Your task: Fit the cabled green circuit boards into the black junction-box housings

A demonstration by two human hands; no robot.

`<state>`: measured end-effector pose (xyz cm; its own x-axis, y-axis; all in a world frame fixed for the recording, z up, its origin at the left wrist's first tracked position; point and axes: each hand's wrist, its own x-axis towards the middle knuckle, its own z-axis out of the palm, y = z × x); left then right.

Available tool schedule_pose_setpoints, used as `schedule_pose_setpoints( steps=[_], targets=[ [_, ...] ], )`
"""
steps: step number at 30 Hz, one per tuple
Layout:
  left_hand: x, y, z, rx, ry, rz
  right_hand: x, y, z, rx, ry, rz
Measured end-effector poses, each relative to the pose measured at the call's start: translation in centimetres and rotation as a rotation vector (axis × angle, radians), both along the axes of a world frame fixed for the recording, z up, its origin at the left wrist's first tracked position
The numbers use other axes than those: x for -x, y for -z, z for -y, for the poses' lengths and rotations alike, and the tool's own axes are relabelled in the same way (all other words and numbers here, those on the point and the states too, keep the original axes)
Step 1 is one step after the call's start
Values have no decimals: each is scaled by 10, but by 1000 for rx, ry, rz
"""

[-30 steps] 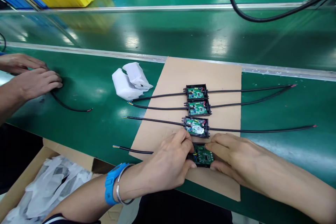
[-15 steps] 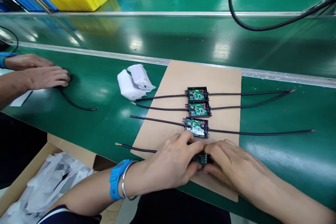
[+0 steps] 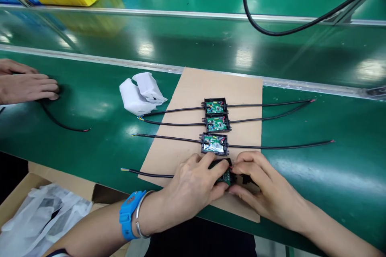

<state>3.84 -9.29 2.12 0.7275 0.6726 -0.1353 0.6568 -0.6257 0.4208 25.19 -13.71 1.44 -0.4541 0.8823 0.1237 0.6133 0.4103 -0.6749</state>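
My left hand (image 3: 200,178), with a blue watch (image 3: 130,215) and a silver bangle at the wrist, grips a black case with a green circuit board (image 3: 224,177) over the cardboard's near part. At the case's right end, my right hand (image 3: 259,182) pinches around what seems to be its cable; the fingertips partly cover it. A black cable (image 3: 147,173) with bare wire ends runs out to the left from under my left hand. Just beyond, three similar open cases lie in a column: a near one (image 3: 214,143), a middle one (image 3: 216,123) and a far one (image 3: 215,107), each with cables on both sides.
Brown cardboard (image 3: 183,88) lies on the green bench (image 3: 99,96). White wrapped packets (image 3: 135,96) sit left of it. A co-worker's hands (image 3: 28,86) hold a black cable at far left. A carton (image 3: 15,192) with white wrapping stands lower left; a black cable (image 3: 283,32) hangs overhead.
The view has shifted, so the bench items appear further left. My right hand's fingers have moved slightly away from the case's right end, while my left hand keeps hold of it.
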Motion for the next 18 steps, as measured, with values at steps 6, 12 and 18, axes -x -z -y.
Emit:
schedule_pose_setpoints(
  steps=[6, 12, 18],
  targets=[
    [0, 6, 2, 5, -42, 66, -26, -2, 14, 102, 193, 78],
    [-1, 13, 3, 23, -111, 102, -20, 2, 6, -45, 78, 62],
    [-2, 10, 2, 43, -132, 92, -10, 5, -13, -211, -79, 168]
  ],
)
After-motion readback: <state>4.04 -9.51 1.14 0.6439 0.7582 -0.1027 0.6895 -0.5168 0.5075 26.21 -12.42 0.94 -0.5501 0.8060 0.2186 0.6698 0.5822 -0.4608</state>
